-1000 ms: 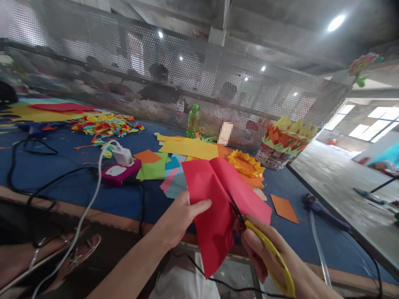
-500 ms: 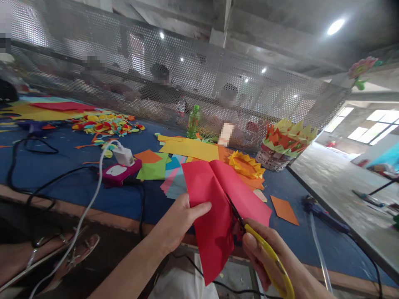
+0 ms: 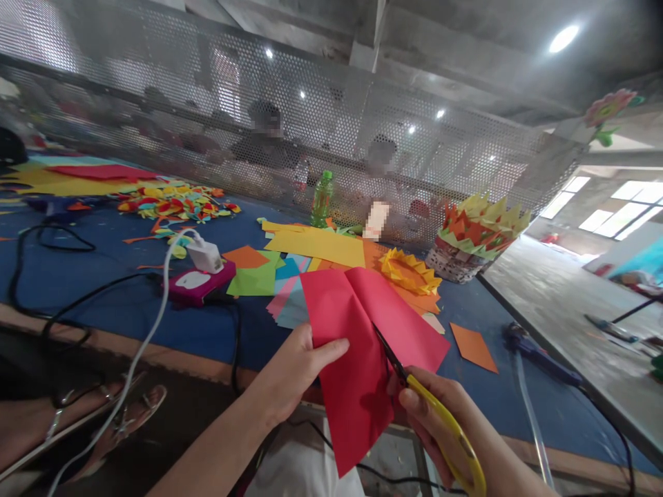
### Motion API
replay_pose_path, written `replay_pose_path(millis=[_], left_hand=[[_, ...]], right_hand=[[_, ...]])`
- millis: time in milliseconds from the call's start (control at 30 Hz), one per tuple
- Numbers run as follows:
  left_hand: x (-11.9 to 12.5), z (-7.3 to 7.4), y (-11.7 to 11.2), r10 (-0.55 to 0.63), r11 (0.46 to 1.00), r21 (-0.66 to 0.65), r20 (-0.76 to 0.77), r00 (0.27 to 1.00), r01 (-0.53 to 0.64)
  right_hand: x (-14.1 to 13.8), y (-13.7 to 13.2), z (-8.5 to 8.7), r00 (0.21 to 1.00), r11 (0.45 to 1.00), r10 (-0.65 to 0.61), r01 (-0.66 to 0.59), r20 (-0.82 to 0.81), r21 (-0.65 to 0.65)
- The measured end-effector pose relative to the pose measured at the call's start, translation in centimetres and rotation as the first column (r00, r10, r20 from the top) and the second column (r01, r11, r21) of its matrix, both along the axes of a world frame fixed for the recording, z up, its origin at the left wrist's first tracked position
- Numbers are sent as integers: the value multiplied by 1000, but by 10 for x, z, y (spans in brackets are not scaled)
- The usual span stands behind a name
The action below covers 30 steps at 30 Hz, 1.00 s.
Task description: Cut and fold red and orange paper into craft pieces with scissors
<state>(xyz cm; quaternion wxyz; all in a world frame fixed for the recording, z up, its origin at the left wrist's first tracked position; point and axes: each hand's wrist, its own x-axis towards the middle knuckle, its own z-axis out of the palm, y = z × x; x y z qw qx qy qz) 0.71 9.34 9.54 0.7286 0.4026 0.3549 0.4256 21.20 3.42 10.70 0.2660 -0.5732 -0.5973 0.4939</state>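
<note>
A red sheet of paper (image 3: 342, 310), slit partway up its middle, hangs over the table's front edge. My left hand (image 3: 300, 369) pinches its left half, thumb on top and fingers hidden beneath. Yellow-handled scissors (image 3: 445, 424) are gripped in my right hand (image 3: 435, 407). Their dark blades lie within the slit, pointing up and left toward the crease. Behind the red sheet lie yellow paper (image 3: 315, 245), green paper (image 3: 253, 277) and a ring of folded yellow paper points (image 3: 409, 271).
A purple power strip (image 3: 199, 284) with a white plug and cables lies left. A green bottle (image 3: 322, 200) stands behind the papers. To the right are a paper-trimmed basket (image 3: 458, 259), an orange square (image 3: 474, 347) and a glue gun (image 3: 541, 355). A perforated screen (image 3: 321, 103) runs along the back.
The red sheet and both hands have shifted very slightly left in view. The scissor blades look closer together, still in the slit.
</note>
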Motion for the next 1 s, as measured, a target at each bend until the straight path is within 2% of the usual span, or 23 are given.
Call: replay_pose_path(millis=[100,200,333,400,500,600,733,900,1000], left_hand=[[-2,-2,0,-5,1000,3,28,1000,5],[-9,-4,5,11,1000,-24,126,992,-7],[-20,-4,14,141,985,-132,267,953,-109],[-22,-3,17,173,979,-150,275,946,-135],[-20,-4,17,181,977,-148,219,959,-151],[-16,-7,17,174,979,-136,199,964,-149],[-12,-7,18,140,987,-113,298,944,-111],[-12,2,18,127,989,-119,342,931,-91],[-12,8,18,145,987,-116,347,927,-111]], right_hand=[[2,1,-3,1000,1000,-13,12,-5,-15],[4,2,-8,1000,1000,-12,12,-6,-23],[8,4,-18,998,993,42,-47,51,110],[9,4,-22,994,983,71,-83,80,163],[11,3,-25,990,986,97,-109,98,125],[12,1,-21,987,985,133,-142,90,96],[11,-3,-7,979,974,184,-193,83,116],[5,-11,8,992,969,94,-109,79,220],[8,-16,4,991,963,80,-105,108,248]])
